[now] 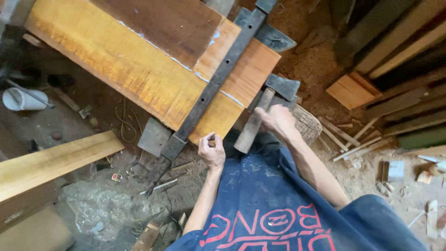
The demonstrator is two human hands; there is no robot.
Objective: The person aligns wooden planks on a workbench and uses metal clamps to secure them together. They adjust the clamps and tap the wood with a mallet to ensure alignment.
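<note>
A long metal bar clamp (218, 76) lies diagonally across the glued wooden boards (139, 65). At their near edge, the left hand (211, 151) curls its fingers nearly closed; whether they pinch something I cannot tell. The right hand (278, 118) grips a hatchet's wooden handle (253, 123), the blade (282, 86) beside the boards' right corner.

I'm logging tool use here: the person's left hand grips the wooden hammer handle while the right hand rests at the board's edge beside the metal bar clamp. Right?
Hands are swapped. In the head view the right hand grips the wooden hammer handle, and the left hand rests at the board's edge beside the metal bar clamp.
</note>
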